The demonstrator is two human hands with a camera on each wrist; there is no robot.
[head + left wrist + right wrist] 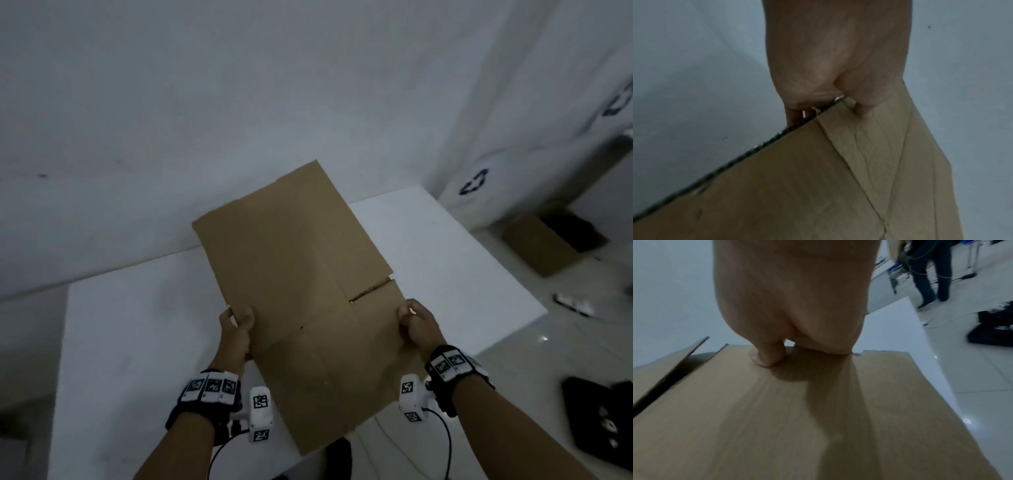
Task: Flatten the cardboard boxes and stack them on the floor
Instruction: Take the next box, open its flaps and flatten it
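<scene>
One flattened cardboard box [301, 274] is held above one white table [137, 342].
Its side edges are pinched by two hands: left hand [236, 330], right hand [416, 323].

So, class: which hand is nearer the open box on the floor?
Right. The right hand grips the flattened cardboard's edge on the open box's side; the left hand grips the opposite edge.

No legible words, brands or numbers. Dark recycling symbols [474, 182] stand on the white sheet [513, 137] at right. Square black-and-white coded markers [260, 401] stand on both wristbands and the wrist cameras.
</scene>
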